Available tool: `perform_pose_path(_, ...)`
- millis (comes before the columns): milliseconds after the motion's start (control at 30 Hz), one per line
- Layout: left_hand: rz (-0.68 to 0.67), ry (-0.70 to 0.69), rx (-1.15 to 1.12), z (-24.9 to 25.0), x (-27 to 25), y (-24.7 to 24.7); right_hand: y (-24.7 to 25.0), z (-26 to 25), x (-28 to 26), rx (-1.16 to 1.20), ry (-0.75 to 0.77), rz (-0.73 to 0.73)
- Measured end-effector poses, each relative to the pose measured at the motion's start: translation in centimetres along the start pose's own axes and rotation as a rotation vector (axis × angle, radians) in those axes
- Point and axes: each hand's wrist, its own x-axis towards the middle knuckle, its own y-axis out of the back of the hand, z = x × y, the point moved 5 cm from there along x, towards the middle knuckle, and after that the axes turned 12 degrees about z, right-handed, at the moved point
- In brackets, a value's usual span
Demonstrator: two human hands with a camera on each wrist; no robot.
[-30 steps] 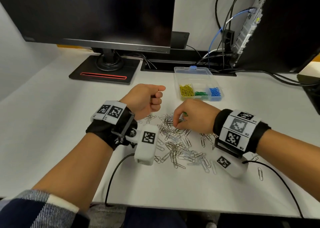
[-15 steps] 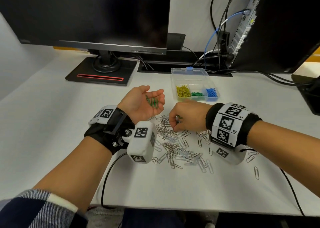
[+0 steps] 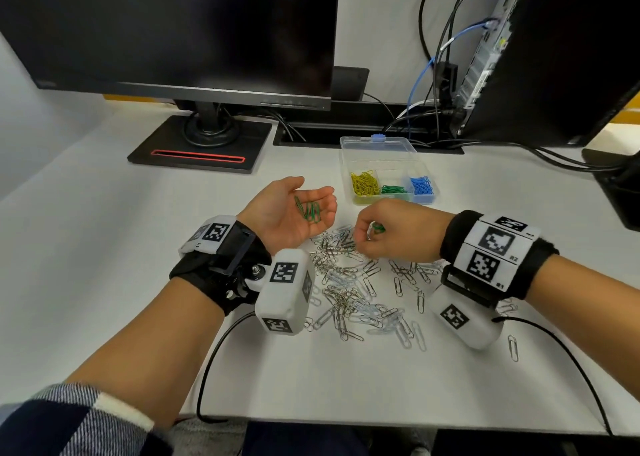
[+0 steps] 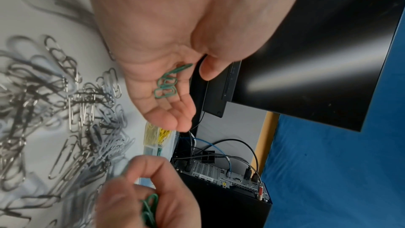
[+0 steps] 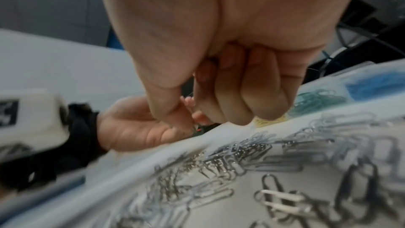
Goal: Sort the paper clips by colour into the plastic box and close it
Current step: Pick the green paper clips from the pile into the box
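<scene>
Green paper clips (image 3: 309, 210) lie in the spread left hand (image 3: 289, 213), the right hand (image 3: 391, 228) pinching more green clips (image 3: 377, 228) just beside it, near the plastic box (image 3: 363, 143).

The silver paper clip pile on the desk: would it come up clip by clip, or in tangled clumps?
Probably clumps: the silver clips lie overlapped and interlocked. Likely light and stiff, as thin bent wire. Outlying single clips should lift cleanly.

The loose paper clips (image 3: 356, 282) lie on the desk (image 3: 104, 247) between both wrists. Behind them sits the plastic box (image 3: 388, 168), seemingly three compartments filled; the monitor (image 3: 173, 29) stands behind-left.
</scene>
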Motion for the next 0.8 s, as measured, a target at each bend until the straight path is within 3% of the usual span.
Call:
perform_pose_path(100,-0.003,-0.001,-0.005,-0.1,0.0,0.0,0.3,1.0,-0.4,0.181,-0.123,0.040)
perform_pose_path(233,-0.010,0.002,-0.005,-0.2,-0.1,-0.2,-0.5,2.0,-2.1,1.122,-0.443,-0.063)
perform_pose_path(333,-0.014,0.013,-0.006,-0.4,-0.1,-0.3,-1.0,1.9,-3.3,1.524,-0.529,-0.099)
perform_pose_path(633,-0.075,0.059,-0.032,-0.8,-0.8,-0.9,-1.4,2.1,-4.4,2.014,-0.454,-0.209)
perform_pose_path(800,-0.034,0.074,-0.030,-0.7,-0.7,-0.6,-1.1,4.5,-4.9,2.054,-0.647,-0.082)
